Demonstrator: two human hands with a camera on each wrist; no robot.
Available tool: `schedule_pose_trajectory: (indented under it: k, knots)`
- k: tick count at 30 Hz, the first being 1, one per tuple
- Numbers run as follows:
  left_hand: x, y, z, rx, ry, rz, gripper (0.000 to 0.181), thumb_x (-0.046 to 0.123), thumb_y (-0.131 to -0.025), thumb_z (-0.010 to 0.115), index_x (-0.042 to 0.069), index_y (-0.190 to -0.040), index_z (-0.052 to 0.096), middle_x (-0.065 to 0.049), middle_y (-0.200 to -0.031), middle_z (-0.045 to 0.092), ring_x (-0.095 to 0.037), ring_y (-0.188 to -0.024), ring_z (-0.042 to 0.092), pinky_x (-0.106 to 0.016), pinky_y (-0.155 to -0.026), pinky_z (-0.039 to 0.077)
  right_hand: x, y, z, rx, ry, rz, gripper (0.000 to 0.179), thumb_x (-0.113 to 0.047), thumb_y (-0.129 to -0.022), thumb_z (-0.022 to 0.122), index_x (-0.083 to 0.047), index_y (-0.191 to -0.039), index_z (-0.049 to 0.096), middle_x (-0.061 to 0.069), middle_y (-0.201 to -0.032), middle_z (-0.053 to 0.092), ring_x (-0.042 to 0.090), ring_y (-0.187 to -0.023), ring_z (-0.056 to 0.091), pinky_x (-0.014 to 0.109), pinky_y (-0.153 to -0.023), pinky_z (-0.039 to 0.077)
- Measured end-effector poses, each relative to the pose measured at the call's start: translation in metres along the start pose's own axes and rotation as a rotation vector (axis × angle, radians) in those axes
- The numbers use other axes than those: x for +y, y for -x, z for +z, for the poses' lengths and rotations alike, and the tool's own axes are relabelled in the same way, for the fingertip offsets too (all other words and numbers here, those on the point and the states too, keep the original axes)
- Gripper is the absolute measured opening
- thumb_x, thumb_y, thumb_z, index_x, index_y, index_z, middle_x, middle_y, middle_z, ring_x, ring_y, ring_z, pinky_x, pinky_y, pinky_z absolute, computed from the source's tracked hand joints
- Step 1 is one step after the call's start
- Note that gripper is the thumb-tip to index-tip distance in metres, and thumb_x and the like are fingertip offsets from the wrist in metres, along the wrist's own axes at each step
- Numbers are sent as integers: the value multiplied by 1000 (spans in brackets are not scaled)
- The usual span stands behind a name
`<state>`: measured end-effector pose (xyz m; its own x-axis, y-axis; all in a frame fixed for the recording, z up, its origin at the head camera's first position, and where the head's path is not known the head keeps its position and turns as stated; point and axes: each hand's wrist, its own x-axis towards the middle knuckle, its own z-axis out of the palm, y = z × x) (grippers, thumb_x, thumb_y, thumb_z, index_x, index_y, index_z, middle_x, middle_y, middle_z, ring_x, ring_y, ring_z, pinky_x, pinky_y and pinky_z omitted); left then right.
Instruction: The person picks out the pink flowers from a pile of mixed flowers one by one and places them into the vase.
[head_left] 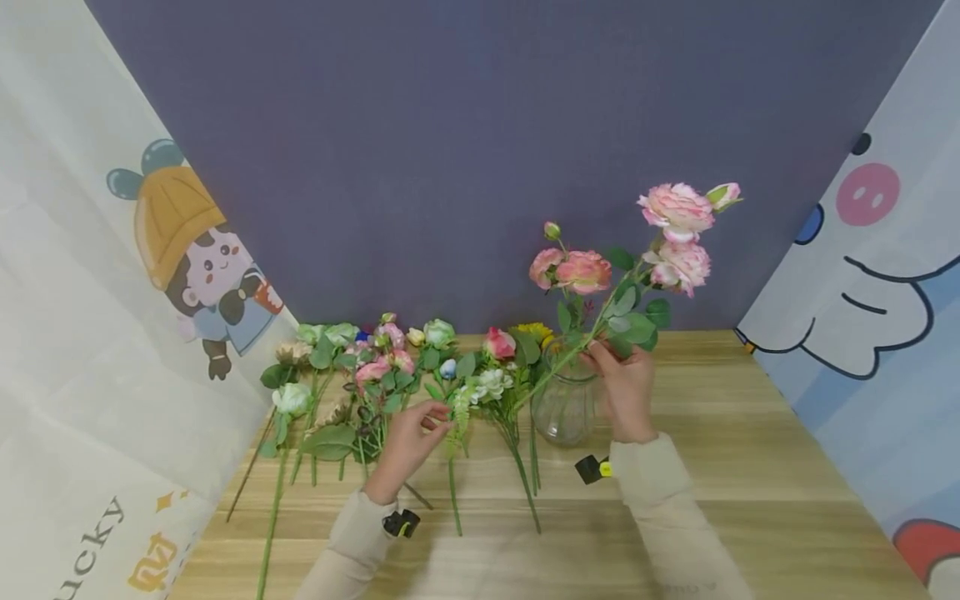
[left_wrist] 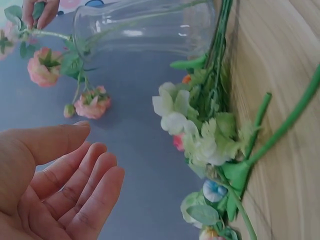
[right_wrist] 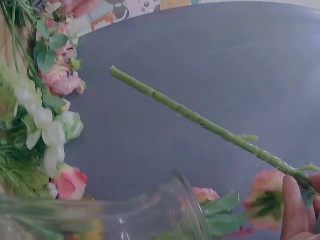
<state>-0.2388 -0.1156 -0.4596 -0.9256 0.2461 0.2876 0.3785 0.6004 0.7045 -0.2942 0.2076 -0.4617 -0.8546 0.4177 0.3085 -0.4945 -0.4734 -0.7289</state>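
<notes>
My right hand (head_left: 626, 387) pinches the stem of a light pink artificial flower (head_left: 677, 212) with two blooms, a bud and green leaves. Its bare lower stem (right_wrist: 200, 120) slants down to the left past the mouth of a clear glass vase (head_left: 564, 412). In the vase stands a coral pink flower (head_left: 583, 272) with a small bud. My left hand (head_left: 411, 442) is raised with loosely bent fingers and holds nothing, as the left wrist view shows. Just beside it are a white flower bunch (head_left: 491, 385) and a green sprig (head_left: 460, 408).
Several artificial flowers lie along the back left of the wooden table (head_left: 720, 467), among them a white-green rose (head_left: 292, 398) with a long stem. A red-pink rose (head_left: 499, 342) and a yellow flower (head_left: 534, 332) are by the vase. A grey-blue panel (head_left: 450, 167) stands behind.
</notes>
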Motion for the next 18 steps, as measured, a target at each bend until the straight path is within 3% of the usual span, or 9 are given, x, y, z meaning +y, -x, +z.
schedule_pose_trajectory:
  k: [2,4,5,14,18]
  knots:
    - [-3,1,-2,1,15,-9,17,10,-84,70,9,-101,69,-5,-89,69,-14,-73,63,-28,-66,53,-35,15,26,69,62,27,7,11,-80,67,12,-86,64,15,-83,63,19,-70,66,30,-70,57]
    - [-7,2,-3,5,11,-9,16,9,-84,70,9,-101,69,-3,-88,69,-14,-73,63,-28,-67,53,-56,24,44,126,117,49,3,12,-82,62,9,-82,64,12,-80,62,16,-68,65,28,-69,57]
    - [-10,3,-4,6,7,-8,17,8,-84,70,9,-101,69,-3,-88,69,-14,-73,63,-28,-67,53,-62,26,49,135,121,52,10,13,-83,60,6,-80,65,10,-78,62,14,-66,64,26,-68,56]
    - [-31,8,-11,50,-74,4,17,8,-82,72,7,-99,69,-3,-85,69,-13,-69,63,-28,-61,53,-74,12,36,203,97,10,17,15,-84,58,2,-76,65,7,-76,60,13,-64,64,23,-65,56]
    - [-36,8,-14,60,-97,-59,17,9,-81,73,7,-98,69,-1,-83,69,-12,-68,62,-28,-60,52,-79,5,32,245,38,-14,14,17,-83,57,4,-78,62,8,-75,59,14,-64,63,24,-64,56]
